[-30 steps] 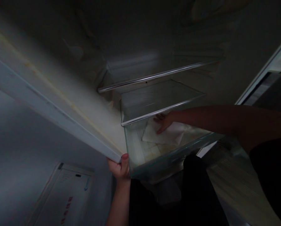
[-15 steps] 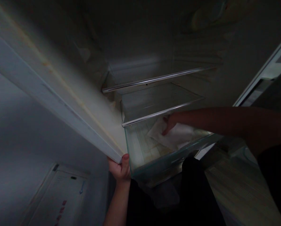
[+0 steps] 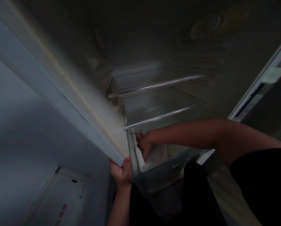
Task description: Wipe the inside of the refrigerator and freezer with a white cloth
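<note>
My left hand (image 3: 121, 171) is closed around the lower edge of the white refrigerator door (image 3: 84, 121), thumb on the near side. Inside the clear drawer (image 3: 161, 174) at the bottom of the fridge, my right hand (image 3: 145, 145) presses a white cloth (image 3: 156, 158) against the floor near the left wall. The cloth bunches up along that wall and spreads under the palm. My fingers point to the drawer's left back corner and are partly in shadow.
Above the drawer are a glass shelf with a shiny front rim (image 3: 154, 118) and a higher shelf rim (image 3: 159, 85). A yellowish container (image 3: 206, 26) shows dimly at upper right. A white panel with red marks (image 3: 60, 197) is at lower left. My knee (image 3: 194, 175) is near the drawer front.
My right hand has slid the white cloth from the drawer's middle to its left side. My left hand keeps its grip on the door. The view has shifted slightly.
</note>
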### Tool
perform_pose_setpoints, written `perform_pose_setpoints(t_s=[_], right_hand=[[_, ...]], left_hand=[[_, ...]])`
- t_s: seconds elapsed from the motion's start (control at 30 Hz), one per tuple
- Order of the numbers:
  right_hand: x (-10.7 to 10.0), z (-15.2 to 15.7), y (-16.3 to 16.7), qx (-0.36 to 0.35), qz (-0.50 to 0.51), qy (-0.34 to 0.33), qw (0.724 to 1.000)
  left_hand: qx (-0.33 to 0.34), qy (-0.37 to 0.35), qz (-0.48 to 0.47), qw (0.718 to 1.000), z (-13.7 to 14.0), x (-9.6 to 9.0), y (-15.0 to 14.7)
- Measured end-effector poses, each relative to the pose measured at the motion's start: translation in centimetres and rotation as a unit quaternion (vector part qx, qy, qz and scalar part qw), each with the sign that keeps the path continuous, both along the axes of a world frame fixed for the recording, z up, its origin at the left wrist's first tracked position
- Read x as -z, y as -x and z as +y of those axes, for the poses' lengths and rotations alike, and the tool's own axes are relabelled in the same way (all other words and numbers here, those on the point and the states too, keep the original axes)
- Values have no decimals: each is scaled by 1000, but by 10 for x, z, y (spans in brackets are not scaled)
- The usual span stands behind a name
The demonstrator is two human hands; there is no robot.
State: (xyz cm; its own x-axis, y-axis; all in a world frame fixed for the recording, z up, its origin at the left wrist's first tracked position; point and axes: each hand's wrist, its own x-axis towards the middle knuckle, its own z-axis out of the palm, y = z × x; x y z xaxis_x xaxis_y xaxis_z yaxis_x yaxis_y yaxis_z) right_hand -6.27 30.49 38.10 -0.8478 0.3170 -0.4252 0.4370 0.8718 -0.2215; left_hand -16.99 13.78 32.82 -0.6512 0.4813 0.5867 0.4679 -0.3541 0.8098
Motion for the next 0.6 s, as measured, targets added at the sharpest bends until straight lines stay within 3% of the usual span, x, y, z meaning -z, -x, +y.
perform_pose_setpoints(t_s=[0.23,0.47,0.53,0.6], right_hand=[[-30,11,-101,36,-111,13,993],[-60,46,-198,264,-174,-46,948],[-58,52,-213,313,-197,-56,927],[-47,51,-216,355,-148,-73,920]], left_hand=[[-9,-17,10,1000,0,5,3],[8,-18,-4,1000,2,11,5],[14,-20,-6,1000,3,11,5],[17,-21,-12,1000,3,11,4]])
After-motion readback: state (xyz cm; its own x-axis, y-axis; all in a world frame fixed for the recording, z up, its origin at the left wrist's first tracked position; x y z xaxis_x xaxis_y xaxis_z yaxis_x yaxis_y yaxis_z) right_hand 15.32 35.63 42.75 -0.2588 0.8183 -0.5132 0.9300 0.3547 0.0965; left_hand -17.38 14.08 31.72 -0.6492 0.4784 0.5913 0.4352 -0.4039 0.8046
